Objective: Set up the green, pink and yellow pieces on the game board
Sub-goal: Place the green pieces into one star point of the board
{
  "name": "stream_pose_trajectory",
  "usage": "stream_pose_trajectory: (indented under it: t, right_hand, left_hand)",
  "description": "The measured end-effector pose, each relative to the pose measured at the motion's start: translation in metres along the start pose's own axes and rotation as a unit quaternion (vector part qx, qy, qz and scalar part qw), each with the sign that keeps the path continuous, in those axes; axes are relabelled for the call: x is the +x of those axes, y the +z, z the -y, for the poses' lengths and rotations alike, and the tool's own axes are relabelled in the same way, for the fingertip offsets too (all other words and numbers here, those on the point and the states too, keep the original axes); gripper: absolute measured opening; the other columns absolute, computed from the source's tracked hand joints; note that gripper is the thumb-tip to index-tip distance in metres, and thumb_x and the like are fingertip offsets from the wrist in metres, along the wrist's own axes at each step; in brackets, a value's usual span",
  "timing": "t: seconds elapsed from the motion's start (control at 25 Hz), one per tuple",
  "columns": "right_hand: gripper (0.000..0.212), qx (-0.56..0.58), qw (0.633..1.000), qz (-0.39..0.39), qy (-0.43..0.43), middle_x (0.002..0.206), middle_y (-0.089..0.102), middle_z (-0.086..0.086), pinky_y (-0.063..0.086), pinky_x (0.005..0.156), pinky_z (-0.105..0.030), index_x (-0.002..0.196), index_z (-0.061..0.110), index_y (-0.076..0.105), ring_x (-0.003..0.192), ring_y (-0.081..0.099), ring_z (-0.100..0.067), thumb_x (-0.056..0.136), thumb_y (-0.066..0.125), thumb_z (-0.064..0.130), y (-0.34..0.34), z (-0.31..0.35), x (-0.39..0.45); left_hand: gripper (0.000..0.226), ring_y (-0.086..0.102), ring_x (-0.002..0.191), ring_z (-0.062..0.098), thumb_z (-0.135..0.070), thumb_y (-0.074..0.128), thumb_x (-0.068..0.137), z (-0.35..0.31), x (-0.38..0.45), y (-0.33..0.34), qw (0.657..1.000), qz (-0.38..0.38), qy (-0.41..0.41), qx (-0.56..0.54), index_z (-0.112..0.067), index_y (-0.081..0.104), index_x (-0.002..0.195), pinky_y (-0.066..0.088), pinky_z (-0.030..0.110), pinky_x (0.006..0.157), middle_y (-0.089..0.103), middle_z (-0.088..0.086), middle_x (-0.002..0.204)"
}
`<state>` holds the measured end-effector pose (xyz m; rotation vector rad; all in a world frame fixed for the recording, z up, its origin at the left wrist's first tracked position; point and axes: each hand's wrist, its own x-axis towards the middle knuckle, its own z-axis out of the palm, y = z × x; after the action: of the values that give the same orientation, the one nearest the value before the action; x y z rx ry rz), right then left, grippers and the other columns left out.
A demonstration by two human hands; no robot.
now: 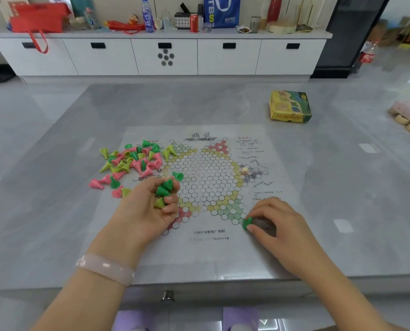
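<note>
A paper game board [206, 180] with a star of circles lies flat on the grey table. A loose pile of green, pink and yellow cone pieces [132, 161] sits on its upper left corner and spills onto the table. My left hand [149, 206] is cupped palm up over the board's left side, holding several green pieces [164, 189] and one yellow-green piece. My right hand [274, 222] pinches a single green piece [247, 223] at the tip of the board's lower right green corner.
A yellow-green game box [290, 106] stands at the back right of the table. A small pale object [245, 170] rests on the board's right side. A pink cloth item [409, 115] lies at the far right edge. White cabinets [165, 56] with clutter stand behind.
</note>
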<state>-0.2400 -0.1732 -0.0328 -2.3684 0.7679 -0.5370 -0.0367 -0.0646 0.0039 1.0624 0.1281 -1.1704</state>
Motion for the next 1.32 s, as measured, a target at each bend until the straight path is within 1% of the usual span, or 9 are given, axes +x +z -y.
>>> stream_pose_trajectory:
  t: [0.12,0.56,0.76,0.84,0.92,1.04,1.12,1.2,1.32]
  right_hand:
    - [0.008,0.000,1.000,0.003,0.002,0.091,0.051,0.022,0.036,0.081,-0.010,0.084,0.020,0.066,0.095,0.050,-0.005,0.078,0.067,0.016,0.001,-0.001,0.000]
    - [0.008,-0.005,1.000,0.006,0.000,0.093,0.051,0.023,0.032,0.079,-0.004,0.083,0.025,0.064,0.096,0.047,0.000,0.078,0.067,0.019,0.002,-0.002,0.000]
    - [0.015,0.015,1.000,0.023,0.006,0.094,0.053,0.022,0.036,0.079,-0.004,0.087,0.029,0.061,0.094,0.051,0.001,0.078,0.067,0.018,-0.001,0.001,-0.001]
    - [0.018,0.077,0.996,-0.005,0.038,0.092,0.058,0.019,0.040,0.075,-0.005,0.087,0.032,0.059,0.088,0.055,0.000,0.080,0.065,0.017,-0.007,0.005,0.000]
    - [0.014,0.143,0.985,-0.076,0.066,0.086,0.064,0.014,0.042,0.069,-0.004,0.085,0.031,0.059,0.084,0.057,0.001,0.085,0.058,0.017,-0.011,0.011,0.005]
    - [0.015,0.212,0.966,-0.134,0.066,0.081,0.067,0.011,0.046,0.070,-0.010,0.080,0.032,0.061,0.078,0.060,0.000,0.088,0.053,0.021,-0.008,0.027,0.017]
    - [0.009,0.233,0.965,-0.115,0.039,0.082,0.067,0.010,0.047,0.071,-0.012,0.082,0.032,0.062,0.080,0.060,-0.001,0.087,0.056,0.028,-0.003,0.041,0.023]
    - [0.010,0.237,0.968,-0.087,0.006,0.086,0.065,0.014,0.047,0.071,-0.011,0.085,0.034,0.063,0.083,0.061,-0.002,0.082,0.054,0.036,0.001,0.053,0.027]
    - [0.012,0.236,0.970,-0.053,0.010,0.084,0.067,0.012,0.046,0.068,-0.012,0.088,0.031,0.067,0.079,0.061,-0.002,0.085,0.055,0.032,0.003,0.059,0.030]
  left_hand:
    - [0.013,0.035,0.035,0.007,-0.013,0.041,0.089,0.002,0.000,0.003,1.000,-0.003,0.000,0.005,-0.010,0.046,0.077,0.023,0.011,0.034,0.055,0.003,0.061]
    - [0.013,0.035,0.036,0.007,-0.014,0.041,0.089,0.001,-0.001,0.001,1.000,-0.001,-0.007,0.003,-0.011,0.047,0.077,0.024,0.014,0.032,0.056,0.002,0.059]
    - [0.013,0.035,0.035,0.007,-0.013,0.042,0.088,0.000,-0.004,0.001,1.000,0.001,-0.004,0.001,-0.010,0.048,0.077,0.024,0.013,0.032,0.057,0.002,0.059]
    - [0.012,0.035,0.036,0.007,-0.013,0.044,0.089,0.001,-0.007,0.003,1.000,0.012,-0.001,0.013,-0.010,0.049,0.078,0.024,0.012,0.032,0.060,0.002,0.059]
    - [0.010,0.035,0.036,0.006,-0.016,0.048,0.089,0.006,-0.012,0.009,0.999,0.032,-0.001,0.036,-0.010,0.050,0.081,0.024,0.012,0.033,0.064,0.002,0.059]
    - [0.016,0.033,0.035,0.005,-0.022,0.057,0.083,0.021,-0.020,0.019,0.994,0.069,-0.014,0.085,-0.010,0.052,0.073,0.023,0.012,0.031,0.063,0.002,0.058]
    - [0.020,0.032,0.035,0.004,-0.026,0.061,0.076,0.028,-0.021,0.025,0.989,0.095,-0.019,0.108,-0.010,0.050,0.071,0.022,0.011,0.030,0.058,0.001,0.057]
    - [0.021,0.032,0.035,0.003,-0.027,0.060,0.080,0.032,-0.018,0.027,0.987,0.102,-0.009,0.127,-0.010,0.049,0.073,0.022,0.012,0.031,0.055,0.001,0.057]
    - [0.019,0.032,0.036,0.004,-0.025,0.054,0.088,0.034,-0.015,0.030,0.981,0.106,0.021,0.160,-0.008,0.051,0.079,0.022,0.012,0.032,0.054,0.000,0.057]
